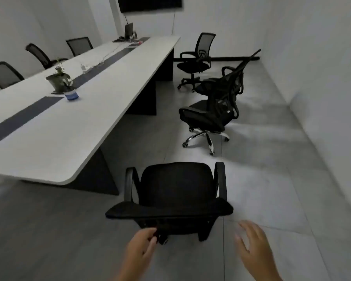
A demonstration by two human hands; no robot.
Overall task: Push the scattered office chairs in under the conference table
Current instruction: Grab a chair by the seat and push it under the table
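The long white table (73, 126) is running away toward the far wall, and along its right side the grey floor (272, 179) is holding the stray seats well clear of its edge, which is why they count as scattered. The nearest chair (176, 191) is standing just off the table's rounded near corner, its backrest toward the person and its seat facing away, so a push from behind would likely need a leftward turn to send it under the top. Farther on, a reclined chair (211, 116) on a chrome base is sitting angled away from the table, another black chair is overlapping it behind, and a mesh-backed chair (199, 57) is waiting near the far end. The left hand (142, 246) is curling its fingers against the lower frame behind the backrest, apparently gripping it to steer. The right hand (251, 244) is hovering open, fingers spread, beside the backrest and touching nothing.
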